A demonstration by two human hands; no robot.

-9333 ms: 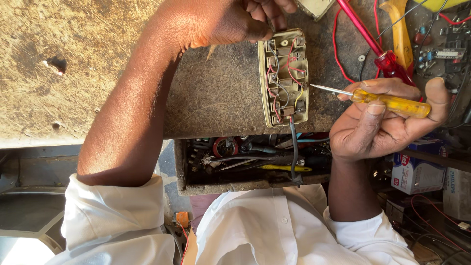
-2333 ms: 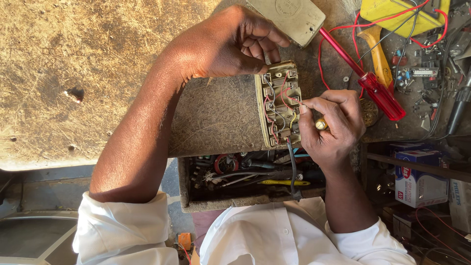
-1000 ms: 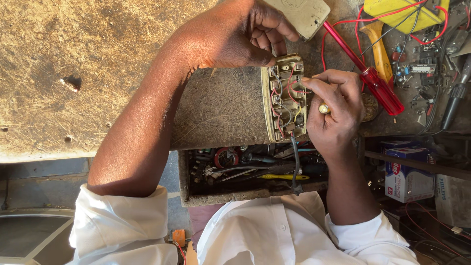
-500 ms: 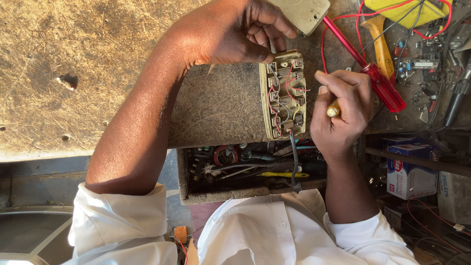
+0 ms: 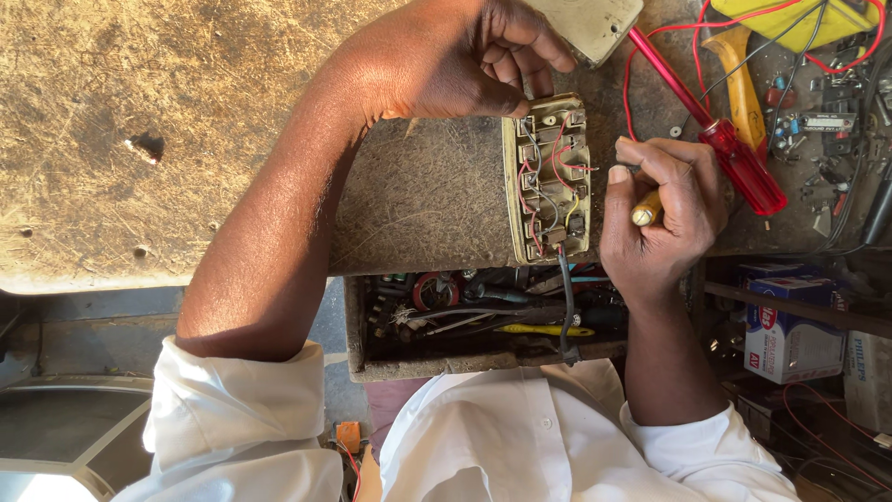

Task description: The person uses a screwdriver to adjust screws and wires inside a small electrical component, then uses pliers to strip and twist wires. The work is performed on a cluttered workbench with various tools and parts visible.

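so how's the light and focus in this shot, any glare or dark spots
Head view: hard sunlight across the worn benchtop and left hand, with crisp shadows; the white sleeve is nearly blown out; the open drawer sits in deep shade; the switch block and right hand are sharp.

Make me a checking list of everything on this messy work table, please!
Surface: worn, scratched brown tabletop.
Job's things: open switch box with red, grey and yellow inner wires; yellow-handled screwdriver.
Clutter: red screwdriver, yellow meter, small parts; open drawer of tools.
Grippers: left hand steadies the box's top; right hand grips the yellow-handled screwdriver at the box's side.
Cables: red leads; dark cord hanging from the box.
Surroundings: cardboard boxes on a shelf.
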